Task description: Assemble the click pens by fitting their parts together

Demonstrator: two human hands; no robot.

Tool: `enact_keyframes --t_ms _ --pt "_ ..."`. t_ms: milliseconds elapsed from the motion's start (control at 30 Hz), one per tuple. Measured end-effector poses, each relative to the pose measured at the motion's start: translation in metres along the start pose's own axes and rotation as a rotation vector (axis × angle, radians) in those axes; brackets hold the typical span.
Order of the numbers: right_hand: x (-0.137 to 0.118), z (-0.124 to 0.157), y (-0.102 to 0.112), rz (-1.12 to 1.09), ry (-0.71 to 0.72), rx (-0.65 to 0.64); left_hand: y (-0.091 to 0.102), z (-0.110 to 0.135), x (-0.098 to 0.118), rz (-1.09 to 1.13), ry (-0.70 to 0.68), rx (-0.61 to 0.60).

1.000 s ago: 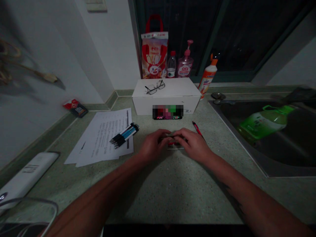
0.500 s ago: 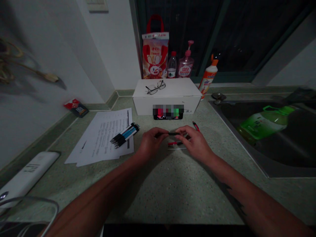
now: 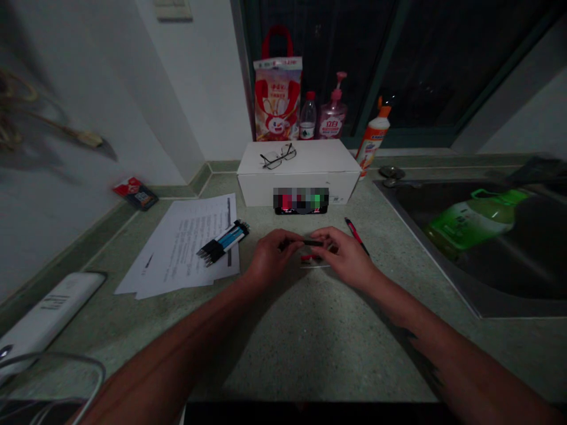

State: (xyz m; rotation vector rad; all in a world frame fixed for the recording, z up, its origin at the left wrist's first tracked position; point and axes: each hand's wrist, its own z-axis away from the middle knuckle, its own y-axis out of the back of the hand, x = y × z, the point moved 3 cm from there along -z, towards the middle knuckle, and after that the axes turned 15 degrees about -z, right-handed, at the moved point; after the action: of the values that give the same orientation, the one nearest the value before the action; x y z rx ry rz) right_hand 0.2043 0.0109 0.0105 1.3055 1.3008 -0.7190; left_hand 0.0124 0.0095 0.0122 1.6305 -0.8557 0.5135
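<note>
My left hand (image 3: 271,257) and my right hand (image 3: 345,255) meet over the middle of the green counter (image 3: 310,336). Each pinches one end of a thin dark pen (image 3: 310,242) held level between them. Under the hands lie a red pen part (image 3: 306,258) and a thin pale strip (image 3: 315,266). Another red pen (image 3: 354,230) lies on the counter just beyond my right hand. A bundle of black and blue pens (image 3: 224,241) rests on printed papers (image 3: 186,245) left of my left hand.
A white box (image 3: 299,171) with glasses (image 3: 278,156) on it stands behind, a phone (image 3: 301,202) leaning against its front. Bottles and a red bag (image 3: 277,88) line the window. A sink (image 3: 487,248) with a green bottle (image 3: 469,218) is at right. White device (image 3: 48,316) and cables at left.
My hands lifted slightly from the counter and moved a little apart. The dark pen now shows between the fingertips, and the parts beneath them came into view.
</note>
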Motion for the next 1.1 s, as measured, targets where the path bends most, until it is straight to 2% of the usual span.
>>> enact_keyframes --t_ms 167,267,367,567,700,767,900,1000,1100 --pt "-0.001 0.000 -0.003 -0.007 0.019 -0.048 -0.001 0.000 0.002 0.017 0.017 -0.016" --pt "-0.008 0.001 -0.001 0.107 0.148 0.022 -0.003 0.001 0.004 0.070 0.056 -0.041" --pt "-0.014 0.003 -0.002 0.188 0.249 0.038 -0.004 0.001 0.005 0.110 0.096 -0.056" --pt "-0.010 0.004 -0.001 0.121 0.123 0.006 0.001 -0.001 0.008 0.108 0.081 -0.046" --pt "-0.010 0.002 0.004 0.141 0.162 0.004 0.003 -0.004 0.003 -0.046 0.063 -0.025" --pt "-0.010 0.002 0.004 0.139 0.156 -0.043 0.001 -0.004 -0.003 -0.195 0.036 -0.028" --pt "-0.011 0.005 -0.007 0.106 0.089 -0.252 -0.006 -0.003 -0.011 -0.490 -0.055 -0.108" --pt "-0.010 0.009 -0.016 0.119 0.045 -0.368 -0.009 -0.001 -0.013 -0.589 -0.079 -0.172" --pt "-0.007 0.012 -0.020 0.172 0.026 -0.458 -0.008 -0.001 -0.011 -0.626 -0.086 -0.171"
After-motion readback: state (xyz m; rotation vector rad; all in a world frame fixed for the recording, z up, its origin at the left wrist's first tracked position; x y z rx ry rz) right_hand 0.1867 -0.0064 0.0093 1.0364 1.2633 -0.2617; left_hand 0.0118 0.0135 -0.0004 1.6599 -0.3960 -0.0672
